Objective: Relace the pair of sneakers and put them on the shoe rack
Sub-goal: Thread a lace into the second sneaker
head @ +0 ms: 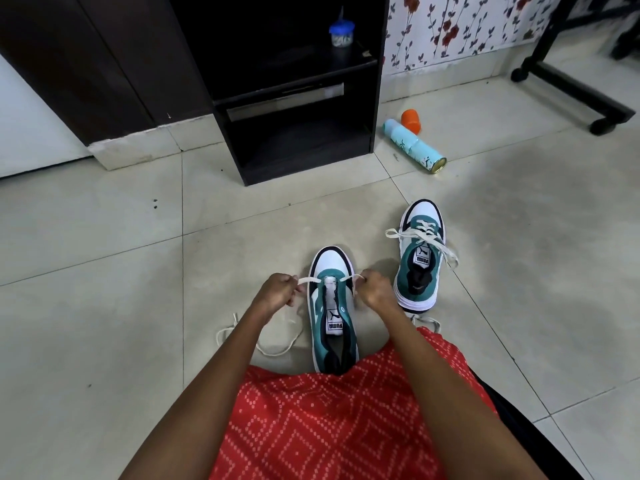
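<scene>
A teal and white sneaker (333,306) stands on the tiled floor right in front of me, toe pointing away. A white lace (310,279) runs through its lowest eyelets only. My left hand (277,291) pinches the lace's left side and my right hand (375,287) pinches its right side, both pulled taut beside the toe. The lace's loose end (263,341) trails on the floor to the left. The second sneaker (420,258) stands further right, with its lace (424,239) partly threaded and lying loose. The black shoe rack (298,133) stands ahead.
A blue-lidded jar (341,31) sits on the rack's upper shelf. A pale spray can (414,145) and an orange cap (411,121) lie on the floor right of the rack. A wheeled black stand base (571,88) is at far right. My red patterned clothing (332,420) fills the bottom.
</scene>
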